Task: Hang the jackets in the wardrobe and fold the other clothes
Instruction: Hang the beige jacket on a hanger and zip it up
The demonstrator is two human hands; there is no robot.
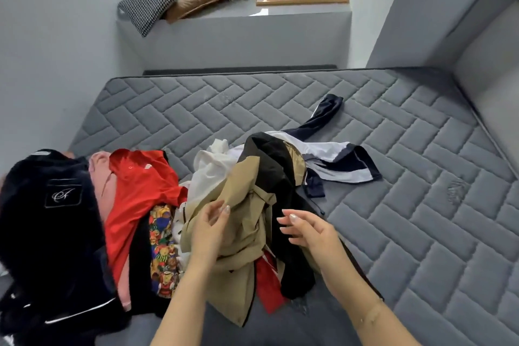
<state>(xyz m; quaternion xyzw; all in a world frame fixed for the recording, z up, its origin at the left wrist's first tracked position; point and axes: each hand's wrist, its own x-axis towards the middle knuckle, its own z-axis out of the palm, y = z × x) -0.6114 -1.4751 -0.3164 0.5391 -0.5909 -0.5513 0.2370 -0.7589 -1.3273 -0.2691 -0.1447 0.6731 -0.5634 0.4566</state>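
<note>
Burying red cloth (268, 284), beige jacket (241, 236).

head-worn view, down onto mattress (393, 205)

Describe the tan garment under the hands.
The tan garment is a crumpled, thin woven piece, khaki, lying bunched on the grey mattress amid the clothes pile. A black garment drapes over its right side; red cloth shows beneath. The left hand touches it; the right hand hovers open.
</note>
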